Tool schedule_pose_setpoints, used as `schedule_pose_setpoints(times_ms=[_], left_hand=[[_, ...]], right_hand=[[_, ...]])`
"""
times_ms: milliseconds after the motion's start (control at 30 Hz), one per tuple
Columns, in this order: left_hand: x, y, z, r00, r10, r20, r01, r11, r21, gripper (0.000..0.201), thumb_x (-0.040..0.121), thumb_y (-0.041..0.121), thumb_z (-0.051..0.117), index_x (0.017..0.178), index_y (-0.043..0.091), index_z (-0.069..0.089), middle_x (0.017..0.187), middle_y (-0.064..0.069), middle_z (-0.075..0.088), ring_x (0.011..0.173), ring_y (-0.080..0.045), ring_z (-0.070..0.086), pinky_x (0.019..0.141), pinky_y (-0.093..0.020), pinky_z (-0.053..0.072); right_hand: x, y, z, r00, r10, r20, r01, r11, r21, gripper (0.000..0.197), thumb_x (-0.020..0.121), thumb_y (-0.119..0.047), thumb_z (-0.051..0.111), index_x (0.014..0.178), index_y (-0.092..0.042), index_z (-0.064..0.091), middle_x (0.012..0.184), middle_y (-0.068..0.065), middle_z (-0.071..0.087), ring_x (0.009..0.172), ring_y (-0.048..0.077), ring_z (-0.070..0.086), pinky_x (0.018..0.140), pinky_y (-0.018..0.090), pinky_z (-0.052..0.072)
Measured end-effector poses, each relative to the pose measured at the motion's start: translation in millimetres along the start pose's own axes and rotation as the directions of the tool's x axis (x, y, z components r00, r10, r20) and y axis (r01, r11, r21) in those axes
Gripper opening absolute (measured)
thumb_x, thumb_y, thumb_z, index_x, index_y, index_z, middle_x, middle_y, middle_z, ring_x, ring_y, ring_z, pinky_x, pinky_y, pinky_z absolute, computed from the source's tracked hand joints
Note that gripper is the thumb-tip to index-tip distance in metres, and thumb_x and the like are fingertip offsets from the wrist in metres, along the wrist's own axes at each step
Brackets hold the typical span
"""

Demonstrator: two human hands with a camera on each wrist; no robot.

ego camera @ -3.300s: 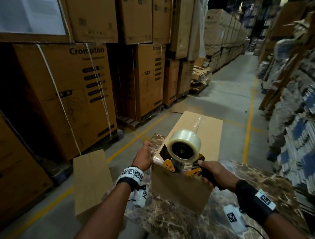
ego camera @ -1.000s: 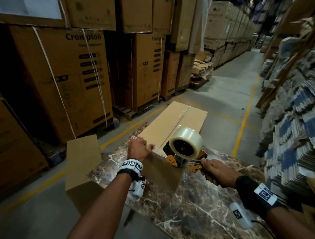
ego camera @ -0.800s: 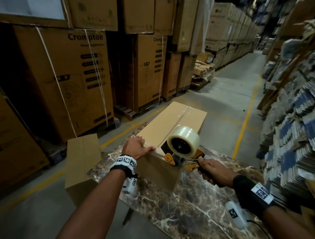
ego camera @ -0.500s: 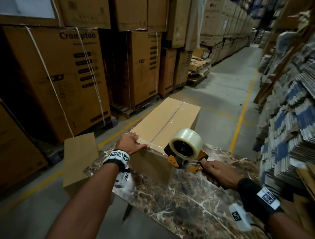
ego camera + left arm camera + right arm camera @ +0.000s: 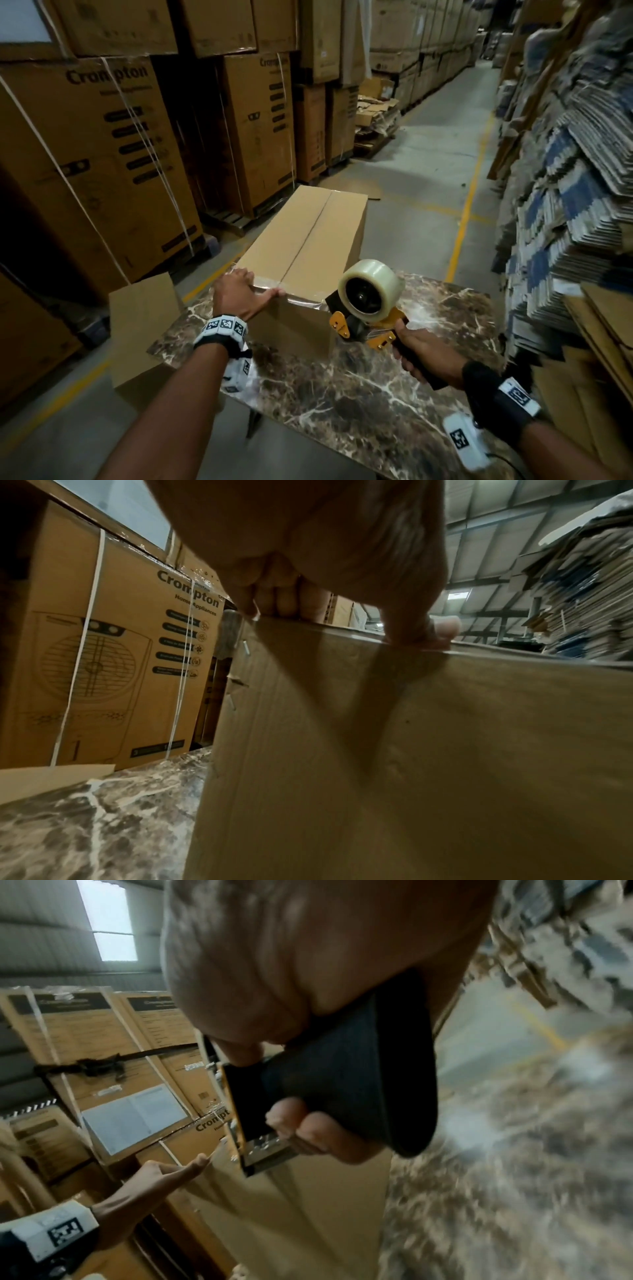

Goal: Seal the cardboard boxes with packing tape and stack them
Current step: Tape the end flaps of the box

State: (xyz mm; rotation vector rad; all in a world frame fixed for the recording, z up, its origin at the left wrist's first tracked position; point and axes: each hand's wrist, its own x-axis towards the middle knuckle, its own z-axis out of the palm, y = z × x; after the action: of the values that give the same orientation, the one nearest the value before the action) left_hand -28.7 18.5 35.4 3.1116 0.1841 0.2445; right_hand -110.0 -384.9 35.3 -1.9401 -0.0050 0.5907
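Observation:
A long brown cardboard box [image 5: 308,240] lies on the marble table [image 5: 342,394], flaps closed, with a centre seam running away from me. A shiny strip of clear tape [image 5: 301,298] runs along its near top edge. My left hand [image 5: 239,294] lies flat on the near left top corner, thumb stretched along the edge; the left wrist view shows this hand [image 5: 308,561] over the box wall [image 5: 411,750]. My right hand [image 5: 416,346] grips the black handle of the orange tape dispenser [image 5: 371,298], which sits at the box's near right corner. The handle [image 5: 359,1069] fills the right wrist view.
A second plain cardboard box [image 5: 144,329] stands on the floor beside the table's left edge. Tall strapped cartons [image 5: 102,154] wall the left side. Stacks of flattened cardboard [image 5: 565,205] rise on the right. A concrete aisle [image 5: 428,164] with yellow lines runs ahead.
The dispenser has moved from the middle of the box's near end to its near right corner. My left hand has shifted from the box's left side onto the near left top corner.

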Motion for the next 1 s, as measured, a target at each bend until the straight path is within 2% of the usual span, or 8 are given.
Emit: schedule_pose_setpoints(times_ms=[167, 367, 433, 533, 700, 800, 900, 1000], left_hand=[[-9.3, 16.9, -5.7, 0.999, -0.043, -0.019, 0.044, 0.998, 0.050, 0.127, 0.063, 0.103, -0.004, 0.105, 0.011, 0.073, 0.117, -0.006, 0.071, 0.110, -0.025, 0.065, 0.093, -0.037, 0.053], [-2.7, 12.9, -8.7, 0.992, -0.088, 0.085, 0.079, 0.992, 0.101, 0.138, 0.051, 0.107, -0.012, 0.118, 0.017, 0.069, 0.133, -0.002, 0.065, 0.122, -0.025, 0.062, 0.091, -0.037, 0.053], [-0.4, 14.0, -13.4, 0.990, -0.091, 0.107, 0.076, 0.988, 0.132, 0.136, 0.048, 0.108, -0.010, 0.112, 0.019, 0.070, 0.125, -0.001, 0.068, 0.115, -0.024, 0.064, 0.086, -0.036, 0.054], [-1.9, 19.9, -25.9, 0.989, -0.089, 0.119, 0.069, 0.984, 0.162, 0.129, 0.045, 0.109, -0.007, 0.095, 0.018, 0.071, 0.097, -0.001, 0.071, 0.093, -0.026, 0.067, 0.073, -0.032, 0.053], [3.6, 26.0, -41.7, 0.972, -0.096, 0.213, 0.041, 0.969, 0.245, 0.105, 0.062, 0.106, 0.019, 0.082, 0.017, 0.072, 0.075, 0.000, 0.065, 0.077, -0.020, 0.063, 0.068, -0.028, 0.055], [9.5, 24.7, -43.6, 0.960, -0.111, 0.256, 0.047, 0.968, 0.246, 0.109, 0.052, 0.110, 0.016, 0.069, 0.016, 0.067, 0.068, -0.002, 0.065, 0.067, -0.017, 0.062, 0.061, -0.026, 0.055], [13.1, 25.1, -46.4, 0.954, -0.142, 0.264, 0.109, 0.985, 0.136, 0.103, 0.044, 0.112, 0.034, 0.060, 0.012, 0.058, 0.059, -0.002, 0.060, 0.057, -0.017, 0.059, 0.046, -0.021, 0.043], [19.0, 23.9, -45.0, 0.945, -0.184, 0.271, 0.176, 0.983, 0.053, 0.101, 0.034, 0.109, 0.048, 0.058, 0.011, 0.056, 0.056, -0.003, 0.059, 0.052, -0.019, 0.058, 0.044, -0.019, 0.037]], right_hand=[[20.4, 8.9, 12.7, 0.971, 0.210, 0.117, -0.236, 0.923, 0.304, 0.084, 0.087, -0.087, 0.029, 0.087, -0.009, 0.057, 0.062, 0.008, 0.051, 0.046, 0.018, 0.043, 0.045, 0.024, 0.038], [29.2, 22.2, -3.7, 0.929, 0.173, 0.328, -0.318, 0.828, 0.463, 0.082, 0.088, -0.086, 0.038, 0.078, -0.009, 0.064, 0.065, 0.007, 0.050, 0.044, 0.016, 0.045, 0.043, 0.024, 0.041], [32.1, 36.9, -11.4, 0.922, 0.175, 0.346, -0.345, 0.778, 0.525, 0.082, 0.089, -0.085, 0.040, 0.079, -0.007, 0.065, 0.064, 0.008, 0.050, 0.042, 0.015, 0.046, 0.041, 0.023, 0.041], [33.4, 66.8, -20.6, 0.929, 0.222, 0.294, -0.358, 0.733, 0.579, 0.080, 0.093, -0.080, 0.039, 0.076, -0.006, 0.063, 0.061, 0.009, 0.049, 0.039, 0.017, 0.046, 0.038, 0.024, 0.041], [46.7, 120.0, -23.9, 0.922, 0.353, 0.159, -0.360, 0.627, 0.691, 0.080, 0.095, -0.078, 0.034, 0.075, -0.004, 0.056, 0.055, 0.010, 0.046, 0.034, 0.019, 0.043, 0.034, 0.022, 0.036], [54.6, 143.3, -20.6, 0.929, 0.362, 0.080, -0.262, 0.489, 0.832, 0.080, 0.098, -0.074, 0.030, 0.081, 0.000, 0.056, 0.055, 0.010, 0.048, 0.033, 0.018, 0.042, 0.033, 0.022, 0.036], [64.1, 162.6, -19.1, 0.926, 0.377, 0.036, -0.177, 0.346, 0.921, 0.083, 0.098, -0.076, 0.023, 0.080, -0.001, 0.053, 0.052, 0.008, 0.049, 0.033, 0.017, 0.043, 0.035, 0.020, 0.037], [72.4, 176.1, -16.5, 0.916, 0.400, 0.028, -0.131, 0.233, 0.964, 0.086, 0.095, -0.080, 0.018, 0.080, -0.003, 0.052, 0.052, 0.007, 0.049, 0.034, 0.017, 0.045, 0.034, 0.022, 0.038]])
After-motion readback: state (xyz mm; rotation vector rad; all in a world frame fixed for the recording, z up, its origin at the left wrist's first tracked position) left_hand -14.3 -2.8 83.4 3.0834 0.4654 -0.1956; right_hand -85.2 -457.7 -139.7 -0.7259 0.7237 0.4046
